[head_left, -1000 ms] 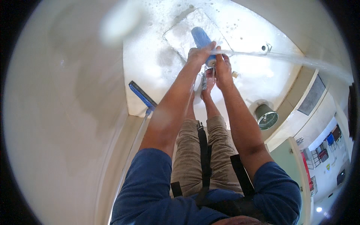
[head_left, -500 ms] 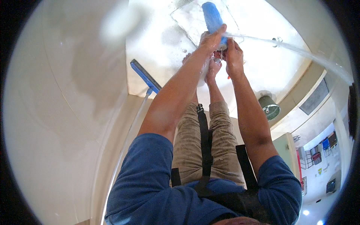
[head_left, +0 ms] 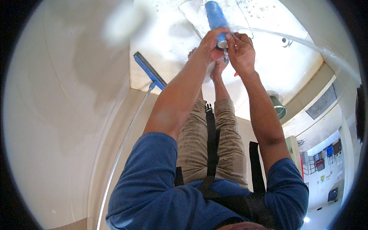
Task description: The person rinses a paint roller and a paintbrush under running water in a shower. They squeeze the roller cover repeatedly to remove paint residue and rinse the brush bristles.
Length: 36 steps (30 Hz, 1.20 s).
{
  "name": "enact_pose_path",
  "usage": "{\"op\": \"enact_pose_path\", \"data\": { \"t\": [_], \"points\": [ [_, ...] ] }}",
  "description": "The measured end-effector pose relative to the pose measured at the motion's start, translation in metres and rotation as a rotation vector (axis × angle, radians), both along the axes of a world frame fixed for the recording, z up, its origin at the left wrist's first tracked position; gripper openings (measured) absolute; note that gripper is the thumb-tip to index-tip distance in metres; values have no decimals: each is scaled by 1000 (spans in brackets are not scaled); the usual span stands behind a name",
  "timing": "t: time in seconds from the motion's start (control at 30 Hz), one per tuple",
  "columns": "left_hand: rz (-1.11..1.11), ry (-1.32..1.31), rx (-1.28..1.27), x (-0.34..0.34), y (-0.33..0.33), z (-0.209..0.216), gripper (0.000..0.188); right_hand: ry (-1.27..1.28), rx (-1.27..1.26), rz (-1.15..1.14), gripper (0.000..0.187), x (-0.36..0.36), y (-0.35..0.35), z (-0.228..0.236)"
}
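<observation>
A blue paint roller (head_left: 215, 16), a wet-looking cylinder with a pale end cap and a metal rod, is held out in front of me over the white floor. My left hand (head_left: 213, 45) is closed around its near part, thumb across the top. Beside it, my right hand (head_left: 242, 53) has its fingers bent in and pressed against the roller's near end; its exact grip is partly hidden. A thin stream of water (head_left: 303, 41) comes in from the right and reaches the roller near my fingers. My bare feet (head_left: 219, 68) are below, partly covered by my arms.
A blue-headed floor squeegee (head_left: 148, 69) on a long pole (head_left: 122, 147) stands at my left near the wall. A dark green bucket (head_left: 279, 109) sits to the right. Farther up is a round metal drain (head_left: 285, 41). A small red object (head_left: 236, 74) lies beside my foot.
My right hand has turned and shifted slightly right, now with its fingers bent against the roller's end. The end cap and rod show more plainly. My view has shifted slightly.
</observation>
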State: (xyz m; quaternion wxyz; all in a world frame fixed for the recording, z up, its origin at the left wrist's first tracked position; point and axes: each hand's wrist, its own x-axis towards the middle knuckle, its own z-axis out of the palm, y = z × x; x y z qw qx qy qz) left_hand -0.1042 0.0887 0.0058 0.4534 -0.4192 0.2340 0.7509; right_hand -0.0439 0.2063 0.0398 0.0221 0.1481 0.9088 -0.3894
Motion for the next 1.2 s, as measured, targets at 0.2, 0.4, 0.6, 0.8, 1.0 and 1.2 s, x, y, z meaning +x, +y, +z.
{"op": "enact_pose_path", "data": {
  "t": [0.2, 0.4, 0.6, 0.8, 1.0, 1.2],
  "points": [
    [-189, -10, -130, -14, -12, 10, 27, -295, -51, -152, 50, 3, 43, -3],
    [-544, 43, -1, -22, -24, 41, 17, -5, 344, 716, 76, -22, 35, -6],
    [-993, 158, -63, -32, -35, 75, 18, -116, 156, 930, 47, -53, 25, -2],
    [-1484, 399, -245, -40, -42, 96, 26, -388, 207, 1378, 33, -101, -1, 35],
    [-1651, 1099, -360, -12, -65, 72, 36, -523, 136, 1375, 37, -106, -2, 46],
    [-1271, 475, -102, -35, -75, 82, 23, 460, 319, 821, 38, -56, 43, 0]
  ]
}}
